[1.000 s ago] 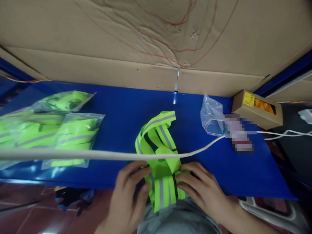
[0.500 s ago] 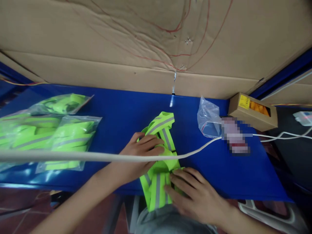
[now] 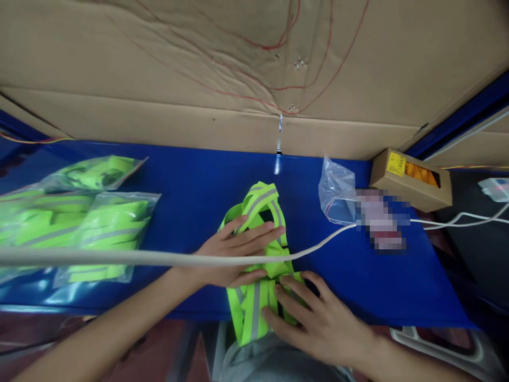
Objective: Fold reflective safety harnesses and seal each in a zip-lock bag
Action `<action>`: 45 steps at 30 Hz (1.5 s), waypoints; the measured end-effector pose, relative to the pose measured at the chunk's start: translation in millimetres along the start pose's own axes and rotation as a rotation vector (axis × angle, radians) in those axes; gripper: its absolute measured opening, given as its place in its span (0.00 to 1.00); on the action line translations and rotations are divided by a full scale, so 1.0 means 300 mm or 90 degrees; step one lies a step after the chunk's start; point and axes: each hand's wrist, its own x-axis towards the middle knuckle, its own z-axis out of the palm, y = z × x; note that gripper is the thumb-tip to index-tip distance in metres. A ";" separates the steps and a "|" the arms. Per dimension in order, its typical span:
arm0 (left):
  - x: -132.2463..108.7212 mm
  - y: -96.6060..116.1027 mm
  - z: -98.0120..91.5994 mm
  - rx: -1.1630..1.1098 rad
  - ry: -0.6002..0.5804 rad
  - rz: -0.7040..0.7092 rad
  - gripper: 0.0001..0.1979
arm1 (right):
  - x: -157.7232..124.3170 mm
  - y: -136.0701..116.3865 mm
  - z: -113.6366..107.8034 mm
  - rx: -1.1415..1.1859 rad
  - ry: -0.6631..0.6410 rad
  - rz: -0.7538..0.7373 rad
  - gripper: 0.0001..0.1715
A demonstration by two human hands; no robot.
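Note:
A bundle of fluorescent yellow-green reflective straps (image 3: 248,318) with grey stripes, which looks like a strap vest, lies folded and looped on the blue table. Its near end hangs over the front edge onto grey clothing on my lap. My left hand (image 3: 226,245) lies across the upper loops, fingers stretched out towards the right. Spread, slightly bent fingers of my right hand (image 3: 320,321) rest on the lower right side of the straps, near some dark parts. A white cable (image 3: 159,258) crosses the view in front of my left hand.
Clear plastic bags with folded yellow-green straps (image 3: 115,225) lie at the left of the table (image 3: 191,175). To the right are a clear plastic bag (image 3: 336,185), a blurred-out item (image 3: 377,217) and a cardboard box (image 3: 421,193) with orange contents. A cardboard panel (image 3: 159,122) stands behind.
My left hand has straightened its fingers and reaches further right over the straps. The top loop has widened and shifted slightly left. My right hand stays nearly in place.

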 end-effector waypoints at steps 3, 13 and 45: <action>0.045 -0.021 0.021 -0.026 -0.080 0.031 0.15 | -0.013 0.023 -0.007 -0.012 -0.003 -0.013 0.19; 0.156 -0.080 0.093 -0.075 -0.062 -0.065 0.18 | -0.063 0.143 -0.069 -0.070 -0.038 -0.014 0.19; 0.168 -0.095 0.156 -0.125 -0.041 -0.081 0.16 | 0.217 0.267 -0.082 0.273 -0.077 0.149 0.17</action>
